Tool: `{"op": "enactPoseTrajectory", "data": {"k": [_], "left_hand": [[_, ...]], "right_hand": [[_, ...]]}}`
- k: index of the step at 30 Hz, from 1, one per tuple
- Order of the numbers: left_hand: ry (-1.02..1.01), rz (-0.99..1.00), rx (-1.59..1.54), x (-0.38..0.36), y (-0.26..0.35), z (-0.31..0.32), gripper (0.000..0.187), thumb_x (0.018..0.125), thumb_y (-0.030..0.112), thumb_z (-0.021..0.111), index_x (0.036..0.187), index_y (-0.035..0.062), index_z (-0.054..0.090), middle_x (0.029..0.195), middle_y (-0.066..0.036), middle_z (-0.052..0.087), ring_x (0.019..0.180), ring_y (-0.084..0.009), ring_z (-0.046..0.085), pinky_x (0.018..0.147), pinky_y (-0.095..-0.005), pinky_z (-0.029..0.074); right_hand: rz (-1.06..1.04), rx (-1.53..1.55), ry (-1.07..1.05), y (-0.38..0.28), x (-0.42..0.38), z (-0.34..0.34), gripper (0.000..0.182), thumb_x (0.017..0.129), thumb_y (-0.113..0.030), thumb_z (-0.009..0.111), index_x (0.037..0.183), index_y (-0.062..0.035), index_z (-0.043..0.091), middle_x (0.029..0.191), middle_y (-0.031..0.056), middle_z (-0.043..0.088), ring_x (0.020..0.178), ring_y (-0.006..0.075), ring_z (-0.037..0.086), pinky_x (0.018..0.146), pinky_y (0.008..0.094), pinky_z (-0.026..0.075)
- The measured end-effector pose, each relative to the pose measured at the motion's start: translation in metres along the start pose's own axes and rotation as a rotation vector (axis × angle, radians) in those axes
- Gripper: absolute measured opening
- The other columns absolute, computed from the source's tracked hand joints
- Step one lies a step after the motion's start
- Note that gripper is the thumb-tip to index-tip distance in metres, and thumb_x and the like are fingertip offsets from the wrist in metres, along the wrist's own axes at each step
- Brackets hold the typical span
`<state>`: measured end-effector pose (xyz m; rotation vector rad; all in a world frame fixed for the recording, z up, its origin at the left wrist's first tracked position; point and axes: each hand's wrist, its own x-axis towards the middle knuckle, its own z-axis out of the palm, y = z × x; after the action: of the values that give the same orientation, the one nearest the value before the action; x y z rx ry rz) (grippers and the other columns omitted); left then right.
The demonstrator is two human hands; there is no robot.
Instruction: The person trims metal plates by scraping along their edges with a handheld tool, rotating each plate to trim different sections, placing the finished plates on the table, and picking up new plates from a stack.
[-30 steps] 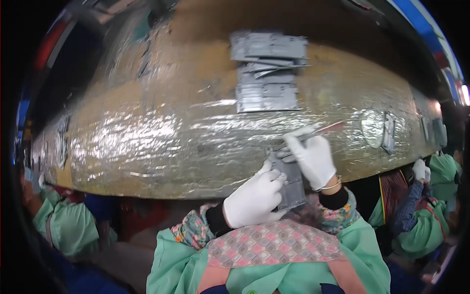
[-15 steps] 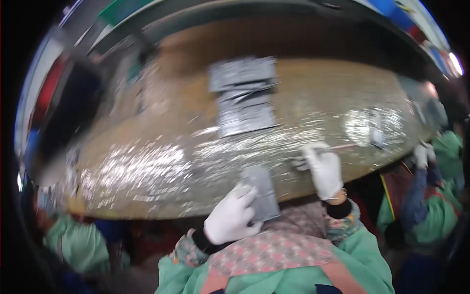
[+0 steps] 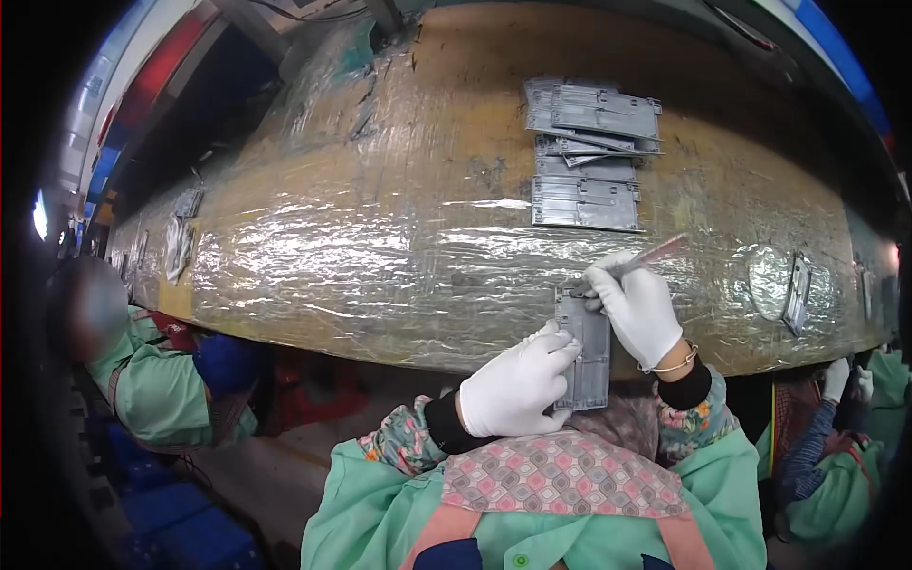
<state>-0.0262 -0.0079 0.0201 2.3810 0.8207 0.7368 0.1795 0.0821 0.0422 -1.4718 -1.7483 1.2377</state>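
Observation:
My left hand (image 3: 518,383), in a white glove, is closed on the left side of a thin grey metal plate (image 3: 591,356) with raised ribs and slots. The plate lies near the table's front edge, by my lap. In my gloved right hand (image 3: 638,309) is a slim tool with a reddish, translucent handle (image 3: 662,250) that points up and to the right. My right fingers and the tool's dark end are at the plate's upper edge; the exact contact point is hidden by the fingers.
Ahead lies an overlapping pile of similar grey plates (image 3: 594,123) on the film-covered table (image 3: 380,266). Another plate (image 3: 798,294) rests at the right, and grey pieces (image 3: 180,233) lie far left. A person in green (image 3: 157,389) sits at left; another person's hands (image 3: 836,380) are at right.
My view has swung left, so the table's contents appear farther right. My right hand, earlier apart from the plate, is now at its upper edge with the tool; my left hand still holds the plate.

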Motion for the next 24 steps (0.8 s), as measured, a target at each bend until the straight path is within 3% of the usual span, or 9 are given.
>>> {"op": "enactPoseTrajectory", "data": {"k": [4, 8, 12, 15, 16, 19, 24], "left_hand": [[0.001, 0.006, -0.008, 0.001, -0.001, -0.001, 0.038, 0.069, 0.025, 0.084, 0.081, -0.0094, 0.072, 0.128, -0.027, 0.063, 0.126, -0.0415, 0.058, 0.117, -0.0546, 0.048], [-0.009, 0.021, -0.016, 0.000, -0.004, -0.001, 0.039, 0.069, 0.025, 0.084, 0.082, -0.0100, 0.073, 0.129, -0.027, 0.062, 0.126, -0.0412, 0.057, 0.119, -0.0551, 0.046], [-0.014, 0.017, -0.015, 0.000, -0.005, 0.001, 0.041, 0.070, 0.027, 0.084, 0.084, -0.0100, 0.073, 0.129, -0.027, 0.062, 0.127, -0.0407, 0.057, 0.121, -0.0559, 0.045], [-0.014, 0.024, -0.007, -0.001, -0.005, -0.001, 0.041, 0.070, 0.027, 0.085, 0.084, -0.0095, 0.073, 0.129, -0.027, 0.063, 0.126, -0.0408, 0.057, 0.120, -0.0562, 0.046], [0.013, 0.031, -0.011, -0.001, -0.006, 0.002, 0.040, 0.069, 0.027, 0.085, 0.082, -0.0089, 0.073, 0.129, -0.027, 0.063, 0.126, -0.0412, 0.058, 0.119, -0.0562, 0.046], [0.008, 0.032, -0.010, -0.001, -0.006, 0.001, 0.039, 0.067, 0.026, 0.085, 0.080, -0.0083, 0.072, 0.128, -0.027, 0.063, 0.126, -0.0417, 0.057, 0.118, -0.0558, 0.047], [0.030, 0.023, -0.013, -0.001, -0.005, 0.002, 0.041, 0.067, 0.026, 0.088, 0.078, -0.0087, 0.071, 0.129, -0.026, 0.063, 0.126, -0.0411, 0.058, 0.116, -0.0541, 0.050]], "right_hand": [[0.063, 0.000, -0.021, -0.005, 0.006, -0.003, 0.027, 0.108, -0.024, 0.064, 0.110, 0.0025, 0.070, 0.085, 0.0139, 0.078, 0.076, 0.0207, 0.080, 0.070, 0.0339, 0.060], [0.140, 0.088, -0.057, 0.000, 0.016, -0.005, 0.028, 0.107, -0.025, 0.068, 0.112, 0.0028, 0.070, 0.086, 0.0105, 0.078, 0.069, 0.0150, 0.075, 0.066, 0.0305, 0.056], [0.122, 0.097, -0.093, 0.000, 0.026, -0.008, 0.027, 0.106, -0.023, 0.069, 0.113, 0.0032, 0.068, 0.087, 0.0095, 0.076, 0.065, 0.0150, 0.072, 0.065, 0.0313, 0.056], [0.174, 0.068, -0.216, -0.004, 0.035, -0.014, 0.018, 0.107, -0.016, 0.065, 0.109, 0.0013, 0.065, 0.089, 0.0078, 0.072, 0.063, 0.0129, 0.068, 0.059, 0.0266, 0.053], [0.155, 0.056, -0.259, -0.003, 0.038, -0.017, 0.032, 0.107, -0.027, 0.066, 0.113, 0.0048, 0.066, 0.088, 0.0085, 0.073, 0.065, 0.0136, 0.071, 0.061, 0.0299, 0.055], [0.248, 0.075, -0.343, -0.013, 0.044, -0.022, 0.032, 0.107, -0.027, 0.066, 0.114, 0.0040, 0.065, 0.090, 0.0078, 0.073, 0.068, 0.0126, 0.072, 0.060, 0.0280, 0.055], [0.234, 0.153, -0.205, -0.011, 0.032, -0.013, 0.023, 0.107, -0.021, 0.065, 0.111, 0.0012, 0.065, 0.090, 0.0075, 0.073, 0.067, 0.0128, 0.072, 0.059, 0.0254, 0.053]]}}
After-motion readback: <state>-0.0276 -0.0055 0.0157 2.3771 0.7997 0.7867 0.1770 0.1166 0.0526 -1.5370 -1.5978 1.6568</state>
